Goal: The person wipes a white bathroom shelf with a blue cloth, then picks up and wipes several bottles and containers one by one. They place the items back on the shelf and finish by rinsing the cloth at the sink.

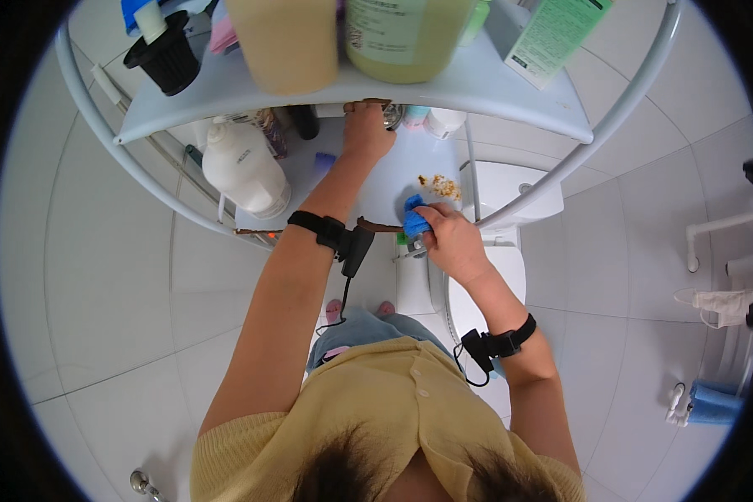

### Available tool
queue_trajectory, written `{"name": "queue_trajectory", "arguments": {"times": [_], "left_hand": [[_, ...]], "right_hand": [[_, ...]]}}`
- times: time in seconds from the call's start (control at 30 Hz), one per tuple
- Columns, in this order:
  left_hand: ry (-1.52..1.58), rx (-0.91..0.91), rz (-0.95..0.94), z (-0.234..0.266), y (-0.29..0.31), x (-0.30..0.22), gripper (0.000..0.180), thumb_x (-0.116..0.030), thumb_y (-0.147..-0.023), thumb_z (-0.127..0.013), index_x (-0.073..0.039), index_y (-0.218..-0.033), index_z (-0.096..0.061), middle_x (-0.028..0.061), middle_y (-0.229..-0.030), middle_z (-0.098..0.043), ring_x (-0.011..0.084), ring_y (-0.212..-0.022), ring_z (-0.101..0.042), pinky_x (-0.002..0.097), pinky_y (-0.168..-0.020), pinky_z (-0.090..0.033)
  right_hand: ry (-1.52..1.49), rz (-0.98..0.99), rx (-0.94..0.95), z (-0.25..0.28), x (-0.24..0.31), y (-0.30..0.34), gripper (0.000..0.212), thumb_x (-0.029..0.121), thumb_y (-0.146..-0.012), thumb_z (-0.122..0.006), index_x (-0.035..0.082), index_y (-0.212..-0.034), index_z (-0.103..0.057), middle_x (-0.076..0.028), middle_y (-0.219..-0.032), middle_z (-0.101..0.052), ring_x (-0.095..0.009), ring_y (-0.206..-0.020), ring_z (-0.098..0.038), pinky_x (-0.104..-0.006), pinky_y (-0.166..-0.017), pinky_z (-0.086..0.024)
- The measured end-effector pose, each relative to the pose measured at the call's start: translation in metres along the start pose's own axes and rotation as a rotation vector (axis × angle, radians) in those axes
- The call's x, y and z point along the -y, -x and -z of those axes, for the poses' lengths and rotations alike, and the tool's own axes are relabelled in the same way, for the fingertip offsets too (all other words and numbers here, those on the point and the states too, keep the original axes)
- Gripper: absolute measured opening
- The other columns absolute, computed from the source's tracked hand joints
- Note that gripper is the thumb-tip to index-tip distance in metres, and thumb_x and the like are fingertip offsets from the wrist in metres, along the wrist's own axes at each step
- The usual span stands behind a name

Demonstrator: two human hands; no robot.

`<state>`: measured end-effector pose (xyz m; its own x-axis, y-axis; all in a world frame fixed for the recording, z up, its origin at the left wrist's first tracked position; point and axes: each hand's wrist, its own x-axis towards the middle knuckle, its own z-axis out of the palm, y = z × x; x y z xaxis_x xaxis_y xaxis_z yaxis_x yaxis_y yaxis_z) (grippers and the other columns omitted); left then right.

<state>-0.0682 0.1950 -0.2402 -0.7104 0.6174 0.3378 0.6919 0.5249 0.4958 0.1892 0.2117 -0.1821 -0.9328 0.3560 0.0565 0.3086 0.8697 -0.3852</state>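
Observation:
My right hand (pixel 456 244) pinches a crumpled blue cloth (pixel 416 215) at the front edge of the pale lower shelf (pixel 376 188). Just beyond the cloth is a brown-yellow stain (pixel 440 186) on the shelf surface. My left hand (pixel 368 132) reaches deep under the upper shelf, its fingers curled and partly hidden by that shelf's edge. A shiny silver round object (pixel 392 115) shows right against it; whether the fingers grip this object is unclear. A white pump bottle (pixel 244 171) stands left of my left forearm.
The upper shelf (pixel 468 99) overhangs my left hand and carries large bottles (pixel 406 38), a green-white box (pixel 556 38) and a black cup (pixel 166 57). White jars (pixel 443 123) stand at the back right of the lower shelf. A toilet (pixel 487 284) is below right.

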Motion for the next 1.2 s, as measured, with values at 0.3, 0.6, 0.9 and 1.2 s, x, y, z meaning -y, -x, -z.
{"name": "queue_trajectory", "arguments": {"times": [0.3, 0.6, 0.9, 1.2], "left_hand": [[-0.145, -0.118, -0.032, 0.044, 0.065, -0.016, 0.066, -0.034, -0.08, -0.074, -0.003, -0.132, -0.047, 0.0267, -0.131, -0.044, 0.0448, -0.124, -0.044, 0.0507, -0.105, -0.037], [-0.439, 0.046, 0.112, 0.058, 0.147, 0.02, 0.053, -0.025, -0.086, -0.063, -0.002, -0.131, -0.049, 0.023, -0.114, -0.056, 0.0368, -0.111, -0.056, 0.0429, -0.091, -0.045], [-0.623, 0.02, 0.182, 0.06, 0.17, 0.018, 0.061, -0.006, -0.08, -0.064, 0.001, -0.137, -0.043, 0.0187, -0.104, -0.057, 0.0275, -0.087, -0.069, 0.0293, -0.061, -0.059], [-0.039, 0.076, 0.411, 0.119, 0.212, 0.011, 0.07, -0.004, -0.083, -0.061, 0.001, -0.144, -0.027, 0.0218, -0.111, -0.05, 0.0401, -0.085, -0.064, 0.0438, -0.068, -0.055]], "right_hand": [[0.048, 0.098, -0.182, -0.002, -0.001, -0.024, 0.042, 0.004, -0.076, -0.067, 0.012, -0.117, -0.064, -0.009, -0.116, -0.063, -0.033, -0.099, -0.063, -0.0419, -0.081, -0.055], [0.323, 0.011, -0.113, -0.054, 0.007, -0.094, 0.04, 0.012, -0.079, -0.065, 0.011, -0.119, -0.063, -0.012, -0.112, -0.061, -0.035, -0.101, -0.059, -0.043, -0.081, -0.055], [0.371, 0.17, 0.046, -0.081, 0.047, -0.154, 0.042, 0.014, -0.077, -0.07, 0.007, -0.117, -0.061, -0.017, -0.118, -0.057, -0.039, -0.109, -0.056, -0.0433, -0.082, -0.055], [0.295, 0.586, -0.076, -0.1, 0.048, -0.151, 0.051, 0.002, -0.078, -0.06, 0.015, -0.127, -0.06, -0.007, -0.135, -0.055, -0.034, -0.111, -0.055, -0.0403, -0.095, -0.049]]}}
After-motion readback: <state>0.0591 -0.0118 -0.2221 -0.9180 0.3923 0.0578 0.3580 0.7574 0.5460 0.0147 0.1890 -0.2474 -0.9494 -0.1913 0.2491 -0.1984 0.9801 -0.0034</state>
